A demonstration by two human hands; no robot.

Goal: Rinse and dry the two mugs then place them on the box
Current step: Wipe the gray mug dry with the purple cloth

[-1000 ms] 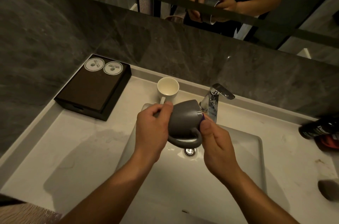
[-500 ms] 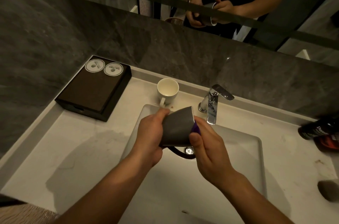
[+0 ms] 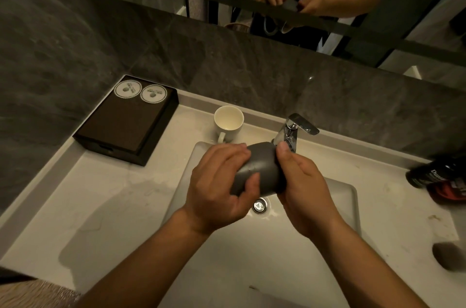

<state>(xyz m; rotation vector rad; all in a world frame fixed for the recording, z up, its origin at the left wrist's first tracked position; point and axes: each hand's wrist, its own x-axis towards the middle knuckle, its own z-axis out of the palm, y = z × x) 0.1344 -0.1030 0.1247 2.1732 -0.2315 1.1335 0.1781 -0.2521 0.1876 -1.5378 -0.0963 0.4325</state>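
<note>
I hold a dark grey mug [image 3: 262,171] on its side over the white sink basin [image 3: 335,196], just in front of the chrome tap [image 3: 292,132]. My left hand [image 3: 219,186] wraps its near end, thumb across the side. My right hand [image 3: 302,189] grips the far end; the mug's handle and mouth are hidden. A white mug [image 3: 228,121] stands upright on the counter behind the basin, left of the tap. The dark box [image 3: 123,121] lies at the back left with two round white paper coasters on its far end.
Dark bottles [image 3: 438,176] lie on the counter at the right edge. A dark blurred object [image 3: 448,254] sits at the lower right. The drain [image 3: 259,205] is below the mug. A mirror above the grey stone wall reflects me.
I have turned the grey mug in my hands: its handle, seen hanging below a second ago, is now out of sight. Both hands shifted slightly toward the tap.
</note>
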